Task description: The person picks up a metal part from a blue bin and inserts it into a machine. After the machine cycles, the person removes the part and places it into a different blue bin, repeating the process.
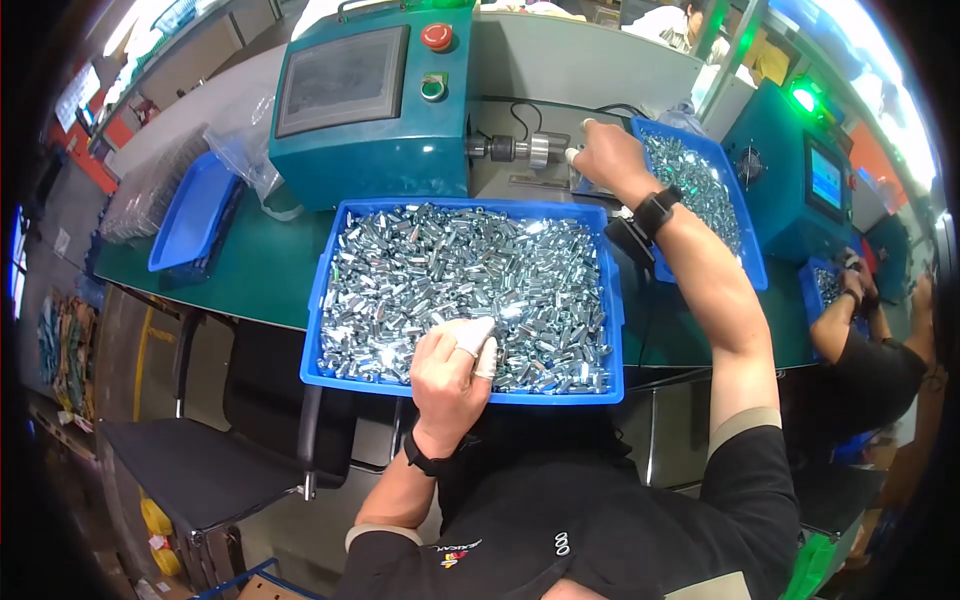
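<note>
My left hand [450,375], with white covers on some fingertips, reaches over the near side of a blue tray [312,330]. Small shiny cylinder-shaped metal pieces [440,270] fill that tray. The fingers are bent together among the pieces; what they pinch, if anything, is hidden. Farther right, my right hand [612,160] is beside the round metal chuck [543,150] of a teal machine [370,150]. Its fingers curl toward the chuck, and anything between them is too small to make out. Each wrist wears a black band.
A second blue tray [755,255] of metal pieces stands under my right forearm. Another teal machine [790,170] and a co-worker's hands [855,275] are at the right. At the left lie a blue tray [190,215] and plastic bags [245,160]. A black chair [200,465] stands below.
</note>
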`<state>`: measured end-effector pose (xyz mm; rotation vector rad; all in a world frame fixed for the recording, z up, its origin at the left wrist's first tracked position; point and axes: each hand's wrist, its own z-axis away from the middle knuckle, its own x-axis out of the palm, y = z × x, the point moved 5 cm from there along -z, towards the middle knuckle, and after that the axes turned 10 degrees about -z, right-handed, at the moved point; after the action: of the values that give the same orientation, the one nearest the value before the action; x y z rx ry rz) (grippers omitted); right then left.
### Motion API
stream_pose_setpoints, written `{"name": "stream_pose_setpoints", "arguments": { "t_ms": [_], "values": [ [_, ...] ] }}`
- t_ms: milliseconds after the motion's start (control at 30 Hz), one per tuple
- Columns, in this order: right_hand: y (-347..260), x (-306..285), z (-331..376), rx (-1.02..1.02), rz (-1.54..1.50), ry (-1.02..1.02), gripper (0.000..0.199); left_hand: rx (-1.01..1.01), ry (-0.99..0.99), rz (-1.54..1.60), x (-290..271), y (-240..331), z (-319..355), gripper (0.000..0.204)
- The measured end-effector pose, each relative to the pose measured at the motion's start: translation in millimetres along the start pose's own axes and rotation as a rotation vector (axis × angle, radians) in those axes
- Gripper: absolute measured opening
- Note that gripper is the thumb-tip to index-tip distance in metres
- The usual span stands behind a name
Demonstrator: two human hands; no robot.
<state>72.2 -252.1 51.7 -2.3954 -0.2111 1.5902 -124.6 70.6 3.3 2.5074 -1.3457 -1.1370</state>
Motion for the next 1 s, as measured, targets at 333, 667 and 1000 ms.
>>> {"name": "stream_pose_setpoints", "arguments": {
  "t_ms": [333,667,1000],
  "values": [
    [48.3,-39.6,21.1,0.120,0.003,-0.046,0.044,-0.010,-0.116,0.060,8.6,1.3,2.0,0.018],
    [149.2,-100.5,96.0,0.267,0.171,0.188,0.074,0.215,-0.422,-0.045,17.2,-7.0,-59.2,0.015],
    [58.8,-53.7,89.8,0.044,-0.561,0.207,0.070,0.312,-0.679,-0.273,71.3,-12.6,-78.4,0.018]
  ]
}}
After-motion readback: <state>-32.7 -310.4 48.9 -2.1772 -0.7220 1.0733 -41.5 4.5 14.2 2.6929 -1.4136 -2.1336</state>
